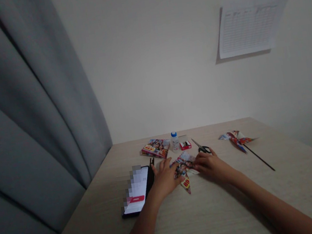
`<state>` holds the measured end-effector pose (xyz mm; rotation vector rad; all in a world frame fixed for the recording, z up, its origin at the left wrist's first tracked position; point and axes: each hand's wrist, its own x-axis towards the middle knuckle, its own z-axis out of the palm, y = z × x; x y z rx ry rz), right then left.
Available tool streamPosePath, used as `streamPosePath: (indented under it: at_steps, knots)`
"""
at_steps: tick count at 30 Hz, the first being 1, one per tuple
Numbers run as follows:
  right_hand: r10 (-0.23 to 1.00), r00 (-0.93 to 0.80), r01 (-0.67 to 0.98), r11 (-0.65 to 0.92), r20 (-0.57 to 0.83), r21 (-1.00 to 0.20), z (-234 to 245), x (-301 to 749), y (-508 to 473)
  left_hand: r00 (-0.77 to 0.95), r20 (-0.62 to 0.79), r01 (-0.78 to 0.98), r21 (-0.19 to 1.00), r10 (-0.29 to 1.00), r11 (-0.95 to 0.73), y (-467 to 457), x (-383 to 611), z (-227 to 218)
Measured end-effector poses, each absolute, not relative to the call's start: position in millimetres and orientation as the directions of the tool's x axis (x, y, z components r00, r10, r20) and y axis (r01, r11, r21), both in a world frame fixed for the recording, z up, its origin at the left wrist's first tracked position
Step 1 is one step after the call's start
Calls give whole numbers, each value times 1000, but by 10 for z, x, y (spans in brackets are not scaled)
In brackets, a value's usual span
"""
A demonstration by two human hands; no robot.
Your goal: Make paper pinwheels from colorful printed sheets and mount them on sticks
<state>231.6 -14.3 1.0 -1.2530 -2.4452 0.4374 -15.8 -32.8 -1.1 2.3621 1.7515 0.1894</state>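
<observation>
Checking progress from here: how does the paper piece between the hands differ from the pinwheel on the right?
The paper piece sits between the left hand and right hand, while the pinwheel lies untouched off to the right. The pinwheel has a thin black stick; the paper piece shows none. Both are colourful printed paper with pointed shapes.

Heads up, the easiest way in is from the near side or along the right, with a decent gap on the table (295, 178) between the right hand (211, 165) and the paper pinwheel (236, 140), though its stick (259, 158) angles across toward the near right. The left hand (165, 179) is boxed in by the phone (136, 191) just beside it, with the folded printed paper (183, 169) between the hands. Going far, you'd hit the scissors (201, 147), small box (185, 145), plastic bottle (175, 141) and printed paper stack (156, 148).
</observation>
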Motion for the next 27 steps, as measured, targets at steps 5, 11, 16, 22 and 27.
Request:
streamPosePath:
  at_steps: [5,11,16,22,27]
  knots:
    - [789,-558,662,610,256,-435,-54,2341,-95,317,-141,927,256,938,-275,-318,-255,88]
    - [730,-623,618,679,279,-395,-84,2320,-112,345,-164,914,284,924,-291,-293,-307,73]
    - [764,-615,673,637,194,-375,-75,2322,-135,287,-68,926,275,956,-258,-270,-306,12]
    - [804,-574,721,587,158,-369,-110,2394,-71,191,80,940,271,978,-206,-245,-279,2]
    - [827,-541,750,557,154,-356,-128,2367,-76,208,118,894,381,971,-238,-262,-223,49]
